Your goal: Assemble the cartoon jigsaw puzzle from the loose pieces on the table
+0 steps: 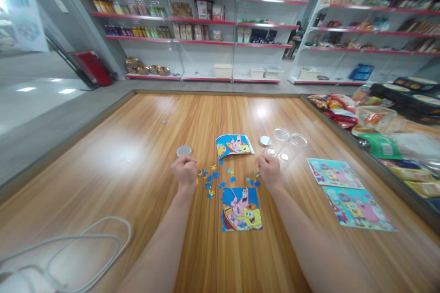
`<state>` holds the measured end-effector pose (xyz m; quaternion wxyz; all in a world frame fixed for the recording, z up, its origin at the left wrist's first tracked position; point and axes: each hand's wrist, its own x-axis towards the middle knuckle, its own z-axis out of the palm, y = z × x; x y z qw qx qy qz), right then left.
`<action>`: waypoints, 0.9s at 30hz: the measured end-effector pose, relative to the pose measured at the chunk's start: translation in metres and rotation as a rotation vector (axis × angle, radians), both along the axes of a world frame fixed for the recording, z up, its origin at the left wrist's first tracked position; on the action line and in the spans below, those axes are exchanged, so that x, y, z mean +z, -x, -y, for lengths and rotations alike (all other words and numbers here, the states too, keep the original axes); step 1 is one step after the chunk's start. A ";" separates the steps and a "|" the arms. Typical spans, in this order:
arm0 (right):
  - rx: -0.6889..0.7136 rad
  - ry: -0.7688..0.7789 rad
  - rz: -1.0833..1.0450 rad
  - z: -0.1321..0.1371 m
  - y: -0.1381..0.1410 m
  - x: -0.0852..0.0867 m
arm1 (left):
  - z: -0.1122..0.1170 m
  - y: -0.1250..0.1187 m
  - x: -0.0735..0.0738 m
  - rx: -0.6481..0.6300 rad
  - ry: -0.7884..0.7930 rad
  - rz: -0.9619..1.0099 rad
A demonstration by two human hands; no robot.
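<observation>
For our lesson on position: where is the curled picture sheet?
In the head view, the curled picture sheet lies just right of centre, between two silver lids, beyond the loose puzzle pieces.

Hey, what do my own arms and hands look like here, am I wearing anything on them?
Your left hand and right hand are ungloved. Your left forearm and right forearm are bare too: no sleeve, watch, bracelet or clear marking shows. The fingers are too small to rule out a thin ring.
</observation>
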<state>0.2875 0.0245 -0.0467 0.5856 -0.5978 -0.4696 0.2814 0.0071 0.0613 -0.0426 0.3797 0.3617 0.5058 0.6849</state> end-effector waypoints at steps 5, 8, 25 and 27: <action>0.090 -0.028 -0.244 0.010 0.000 0.013 | 0.010 0.002 0.020 -0.193 -0.018 0.294; 0.239 -0.010 -0.357 0.020 -0.003 0.031 | 0.021 0.008 0.036 -0.472 -0.023 0.533; 1.175 0.520 -0.790 0.037 -0.038 0.030 | 0.045 0.029 0.055 -1.304 0.460 0.563; 1.216 0.536 -0.863 0.037 -0.033 0.029 | 0.048 0.023 0.054 -1.325 0.412 0.557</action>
